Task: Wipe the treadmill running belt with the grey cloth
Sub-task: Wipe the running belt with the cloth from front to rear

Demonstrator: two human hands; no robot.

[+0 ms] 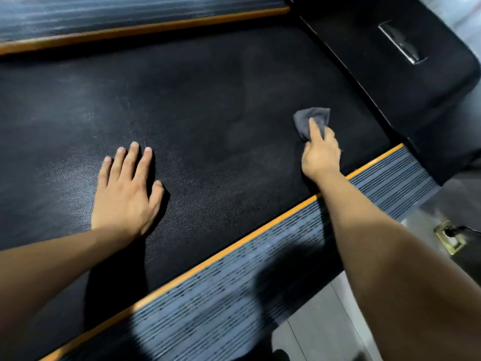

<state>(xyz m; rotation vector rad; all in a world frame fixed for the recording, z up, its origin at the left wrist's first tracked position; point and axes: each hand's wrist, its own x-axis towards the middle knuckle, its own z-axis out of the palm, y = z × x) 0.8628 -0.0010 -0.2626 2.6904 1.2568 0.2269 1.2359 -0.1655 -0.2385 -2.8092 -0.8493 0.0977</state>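
Note:
The black textured running belt [197, 105] fills the middle of the view, running from lower left to upper right. My right hand [321, 152] grips the bunched grey cloth [311, 119] and holds it down on the belt near its right end, close to the motor cover; the index finger lies stretched over the cloth. My left hand [127, 188] rests flat on the belt at the left, fingers spread and straight, holding nothing.
A ribbed grey side rail [260, 282] with an orange edge strip runs along the near side of the belt, and a second rail [130, 24] along the far side. The black motor cover [406, 82] rises at the right. A floor socket [451, 237] sits on the grey floor.

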